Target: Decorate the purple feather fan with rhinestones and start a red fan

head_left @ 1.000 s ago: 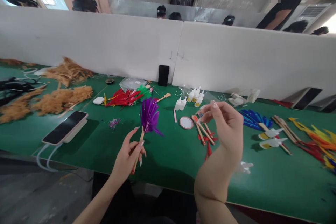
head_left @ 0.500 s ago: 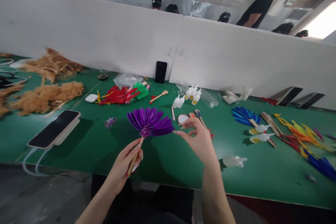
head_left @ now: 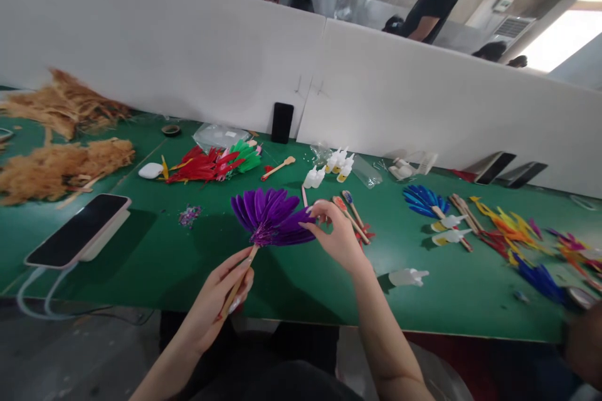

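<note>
My left grip (head_left: pixel 217 292) pinches a wooden stick (head_left: pixel 234 292); the purple feather fan (head_left: pixel 269 220) on it sits at one o'clock from there. My right grip (head_left: pixel 337 237) pinches the fan's three o'clock edge, above the green counter (head_left: pixel 446 304).

The purple feather fan (head_left: pixel 273 216) is spreading its broad side toward my remote camera, where a second ago it was showing a narrow one. My right hand (head_left: pixel 335 235), then raised well apart from it, is now reaching the fan's right-hand feather tips; whether it is pinching any, I cannot tell. My view is swinging rightward, and a dark-rimmed round object (head_left: pixel 582 297) is coming into sight at the right edge, just above a blurred part of another person (head_left: pixel 584 348).
</note>
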A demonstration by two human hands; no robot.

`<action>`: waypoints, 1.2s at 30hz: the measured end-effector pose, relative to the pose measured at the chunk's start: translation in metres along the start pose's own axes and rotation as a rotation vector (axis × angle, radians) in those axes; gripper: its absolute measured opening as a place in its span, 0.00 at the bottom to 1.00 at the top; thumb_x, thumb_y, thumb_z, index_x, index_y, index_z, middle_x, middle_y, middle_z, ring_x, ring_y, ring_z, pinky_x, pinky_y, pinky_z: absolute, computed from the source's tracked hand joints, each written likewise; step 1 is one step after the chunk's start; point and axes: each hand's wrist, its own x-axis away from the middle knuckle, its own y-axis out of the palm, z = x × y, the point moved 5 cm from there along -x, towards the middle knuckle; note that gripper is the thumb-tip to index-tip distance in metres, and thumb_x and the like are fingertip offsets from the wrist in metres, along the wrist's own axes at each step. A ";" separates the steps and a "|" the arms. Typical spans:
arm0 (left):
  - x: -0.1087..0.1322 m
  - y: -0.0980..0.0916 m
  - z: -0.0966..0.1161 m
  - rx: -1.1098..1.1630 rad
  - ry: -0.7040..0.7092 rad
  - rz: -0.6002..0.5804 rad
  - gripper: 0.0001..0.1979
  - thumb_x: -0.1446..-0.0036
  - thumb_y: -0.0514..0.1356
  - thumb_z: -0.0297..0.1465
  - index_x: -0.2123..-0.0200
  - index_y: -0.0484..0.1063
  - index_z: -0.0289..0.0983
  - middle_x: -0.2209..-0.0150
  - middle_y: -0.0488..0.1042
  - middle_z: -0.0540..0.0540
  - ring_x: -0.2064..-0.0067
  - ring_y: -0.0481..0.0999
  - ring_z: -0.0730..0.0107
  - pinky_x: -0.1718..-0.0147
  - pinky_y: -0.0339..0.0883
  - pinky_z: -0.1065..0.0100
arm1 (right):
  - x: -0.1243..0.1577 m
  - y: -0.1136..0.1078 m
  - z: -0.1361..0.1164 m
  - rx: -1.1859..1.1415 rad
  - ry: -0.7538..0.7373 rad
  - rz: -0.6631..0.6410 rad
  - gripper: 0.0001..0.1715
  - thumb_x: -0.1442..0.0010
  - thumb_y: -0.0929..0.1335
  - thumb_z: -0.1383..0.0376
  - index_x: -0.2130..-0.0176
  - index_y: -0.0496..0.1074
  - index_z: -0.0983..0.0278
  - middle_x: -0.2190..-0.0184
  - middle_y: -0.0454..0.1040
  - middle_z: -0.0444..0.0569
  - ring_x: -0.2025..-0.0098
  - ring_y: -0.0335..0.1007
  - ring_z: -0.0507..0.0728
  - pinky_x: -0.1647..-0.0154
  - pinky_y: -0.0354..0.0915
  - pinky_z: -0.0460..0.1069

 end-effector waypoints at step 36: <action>0.010 0.007 0.017 0.065 -0.003 -0.019 0.28 0.49 0.66 0.37 0.45 0.68 0.35 0.80 0.61 0.56 0.82 0.54 0.85 0.81 0.47 0.75 | -0.035 -0.013 -0.018 -0.203 0.086 -0.026 0.10 0.47 0.72 0.64 0.63 0.71 0.59 0.66 0.74 0.44 0.67 0.69 0.52 0.74 0.62 0.47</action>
